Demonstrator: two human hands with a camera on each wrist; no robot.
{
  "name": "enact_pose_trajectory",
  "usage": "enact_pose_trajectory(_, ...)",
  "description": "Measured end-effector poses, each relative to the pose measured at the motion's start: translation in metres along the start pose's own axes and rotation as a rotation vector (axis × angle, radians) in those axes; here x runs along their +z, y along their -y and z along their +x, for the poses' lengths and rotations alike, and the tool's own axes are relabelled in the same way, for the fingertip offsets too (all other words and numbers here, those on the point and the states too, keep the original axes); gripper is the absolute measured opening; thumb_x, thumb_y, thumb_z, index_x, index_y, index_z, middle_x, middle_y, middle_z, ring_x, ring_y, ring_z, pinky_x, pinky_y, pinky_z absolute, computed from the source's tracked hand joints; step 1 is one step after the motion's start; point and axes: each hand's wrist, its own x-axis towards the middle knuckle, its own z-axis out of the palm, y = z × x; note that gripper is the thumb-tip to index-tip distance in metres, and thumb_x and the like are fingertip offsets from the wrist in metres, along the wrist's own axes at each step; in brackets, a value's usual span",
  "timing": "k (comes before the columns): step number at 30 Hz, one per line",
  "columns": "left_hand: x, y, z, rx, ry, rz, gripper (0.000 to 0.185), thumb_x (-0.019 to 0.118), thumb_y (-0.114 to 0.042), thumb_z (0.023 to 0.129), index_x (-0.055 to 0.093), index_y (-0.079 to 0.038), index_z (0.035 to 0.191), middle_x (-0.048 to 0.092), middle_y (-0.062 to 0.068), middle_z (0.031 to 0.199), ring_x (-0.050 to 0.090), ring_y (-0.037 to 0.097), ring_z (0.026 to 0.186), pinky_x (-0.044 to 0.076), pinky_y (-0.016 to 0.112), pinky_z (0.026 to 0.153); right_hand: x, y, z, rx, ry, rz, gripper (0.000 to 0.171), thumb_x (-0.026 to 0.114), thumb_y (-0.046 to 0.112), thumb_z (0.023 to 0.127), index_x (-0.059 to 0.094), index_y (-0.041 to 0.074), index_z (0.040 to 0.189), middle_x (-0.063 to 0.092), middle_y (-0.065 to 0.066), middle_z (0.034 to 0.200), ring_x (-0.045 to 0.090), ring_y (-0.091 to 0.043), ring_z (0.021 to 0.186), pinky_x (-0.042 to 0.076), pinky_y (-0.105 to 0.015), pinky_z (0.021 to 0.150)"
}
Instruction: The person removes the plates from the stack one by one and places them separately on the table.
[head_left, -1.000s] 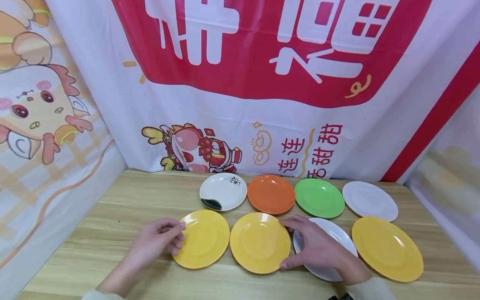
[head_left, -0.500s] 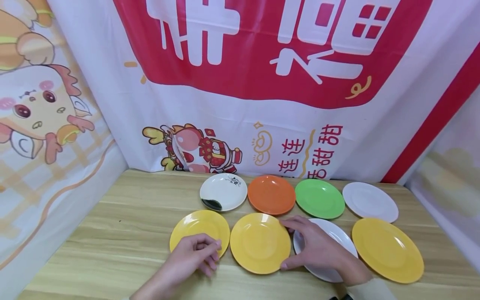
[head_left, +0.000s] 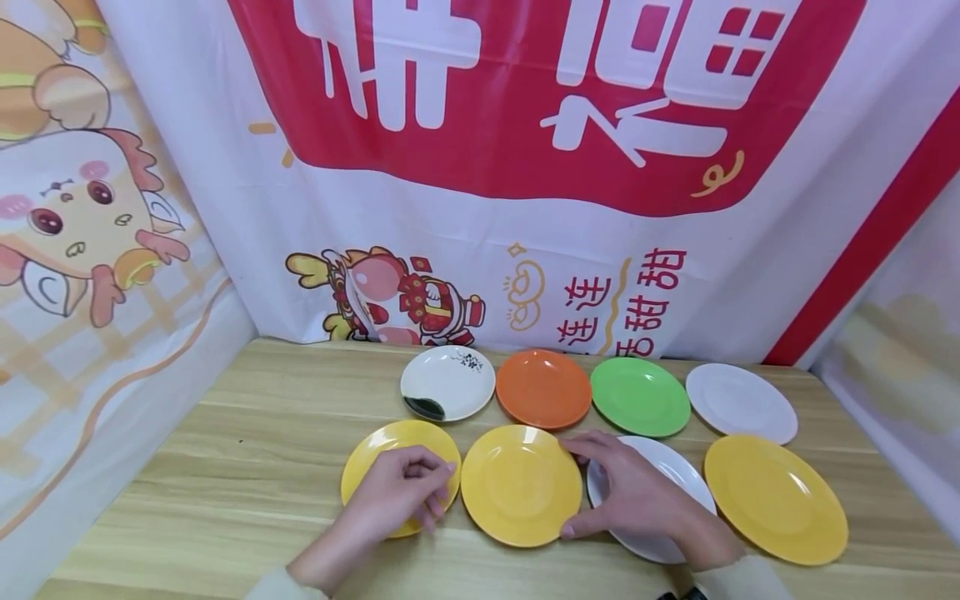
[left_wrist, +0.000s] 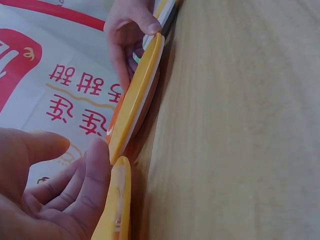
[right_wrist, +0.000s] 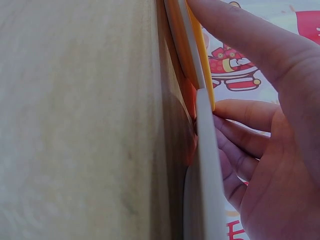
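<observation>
Two hands are busy with plates on the desk. The left hand lies on the left yellow plate, fingers curled at its right edge, but whether they grip it cannot be told. The right hand holds the middle yellow plate by its right rim, thumb at the near side and fingers at the far side, and rests over a white plate. Another yellow plate lies to the right. Behind them sit a painted white plate, an orange plate, a green plate and a plain white plate.

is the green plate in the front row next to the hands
No, the green plate sits in the back row, between the orange plate and a white plate.
</observation>
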Motion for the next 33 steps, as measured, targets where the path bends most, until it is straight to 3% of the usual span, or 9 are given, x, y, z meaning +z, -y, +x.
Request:
enact_pose_trajectory(10, 0.011, -0.011, 0.013, -0.055, -0.008, 0.096, 0.025, 0.077, -0.022, 0.100, 0.069, 0.000, 0.110, 0.073, 0.010, 0.081, 0.067, 0.016, 0.060, 0.063, 0.034, 0.056, -0.001, 0.000, -0.002, -0.010, 0.000, 0.012, 0.105, 0.097, 0.066, 0.066, 0.062, 0.015, 0.151, 0.065, 0.004, 0.136, 0.060, -0.018, 0.123, 0.051, -0.058, 0.114)
enact_pose_trajectory(20, 0.014, -0.013, 0.016, -0.067, -0.001, 0.094, 0.023, 0.079, -0.014, 0.098, 0.067, 0.001, 0.110, 0.073, 0.011, 0.081, 0.067, 0.016, 0.060, 0.062, 0.033, 0.054, -0.001, 0.001, -0.002, -0.005, 0.001, 0.010, 0.105, 0.097, 0.065, 0.066, 0.063, 0.014, 0.151, 0.065, 0.002, 0.137, 0.059, -0.019, 0.126, 0.051, -0.058, 0.114)
enact_pose_trajectory(33, 0.013, -0.015, 0.019, -0.092, 0.005, 0.134, 0.024, 0.078, -0.016, 0.099, 0.068, 0.002, 0.112, 0.072, 0.011, 0.082, 0.068, 0.018, 0.061, 0.063, 0.033, 0.055, 0.000, -0.002, -0.001, -0.017, -0.004, 0.006, 0.105, 0.096, 0.066, 0.066, 0.063, 0.015, 0.151, 0.065, 0.004, 0.136, 0.059, -0.018, 0.125, 0.051, -0.057, 0.113)
